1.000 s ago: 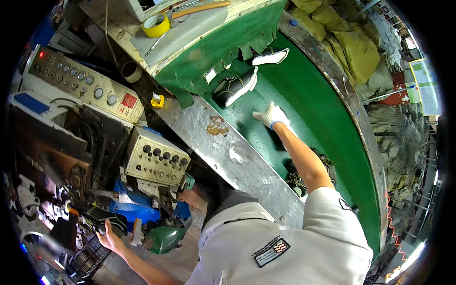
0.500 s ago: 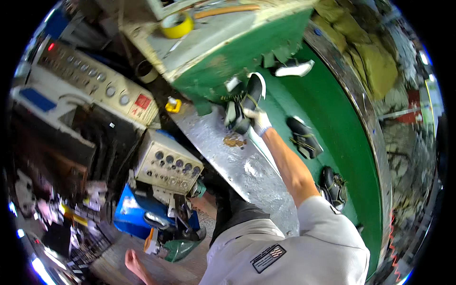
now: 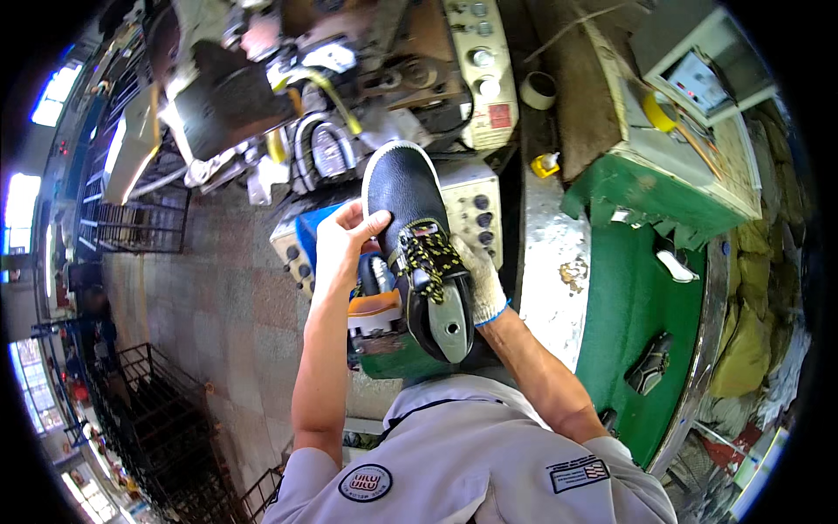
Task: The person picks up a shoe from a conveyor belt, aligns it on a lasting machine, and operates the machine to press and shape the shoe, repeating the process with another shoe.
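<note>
A black leather shoe (image 3: 406,192) with a pale edge around its toe is held up before my body, toe pointing away. Its laces (image 3: 429,262) are black and yellow, and a grey-green shoe last (image 3: 449,323) with a round hole fills its opening. My bare left hand (image 3: 345,234) grips the shoe's left side, thumb on the upper. On the other side my right hand (image 3: 480,278), in a pale knitted glove, closes round the heel half; some of its fingers are hidden behind the shoe.
A cream control box (image 3: 471,205) with black knobs stands behind the shoe, below a machine (image 3: 349,105). To the right run a worn metal ledge (image 3: 554,253) and a green belt (image 3: 611,323) bearing several shoes, including one dark shoe (image 3: 650,362). A yellow tape roll (image 3: 659,112) lies beyond.
My view has swung left. My right hand has brought a shoe from the belt's edge to in front of me, and my left hand has come up and taken hold of it too.
</note>
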{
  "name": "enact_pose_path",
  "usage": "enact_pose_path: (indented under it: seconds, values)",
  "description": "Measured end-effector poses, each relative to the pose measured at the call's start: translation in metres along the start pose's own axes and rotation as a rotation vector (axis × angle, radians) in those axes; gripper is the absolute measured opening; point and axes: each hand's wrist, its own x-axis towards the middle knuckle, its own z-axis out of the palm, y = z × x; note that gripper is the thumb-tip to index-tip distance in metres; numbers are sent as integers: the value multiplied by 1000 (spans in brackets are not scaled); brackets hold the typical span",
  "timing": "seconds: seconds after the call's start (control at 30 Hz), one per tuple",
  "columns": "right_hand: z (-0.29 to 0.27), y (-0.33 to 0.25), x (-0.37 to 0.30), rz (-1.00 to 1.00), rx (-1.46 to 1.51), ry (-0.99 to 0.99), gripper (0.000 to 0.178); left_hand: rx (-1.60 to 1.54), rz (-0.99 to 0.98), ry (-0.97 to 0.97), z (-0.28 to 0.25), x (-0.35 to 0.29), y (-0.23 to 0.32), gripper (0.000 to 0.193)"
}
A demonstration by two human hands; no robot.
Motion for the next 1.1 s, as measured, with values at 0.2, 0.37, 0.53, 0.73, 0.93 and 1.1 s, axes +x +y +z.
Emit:
enact_pose_path:
  seconds: [0.2,0.37,0.53,0.73,0.93,1.1]
  values:
    - [55,31,57,60,-85,37,56,-263,102,184,-67,10,-15,48]
    - [72,50,102,-56,-162,44,55,-345,218,289,-85,23,-21,55]
    - [80,55,125,-147,-207,172,45,-232,121,269,-77,33,-40,36]
    - [76,67,131,-212,-299,152,39,-603,-174,118,-72,38,-70,38]
    - [78,71,134,-186,-331,139,44,-530,-55,89,-80,47,-77,36]
    - [52,84,148,-362,-594,160,44,-409,-10,109,-81,53,-82,35]
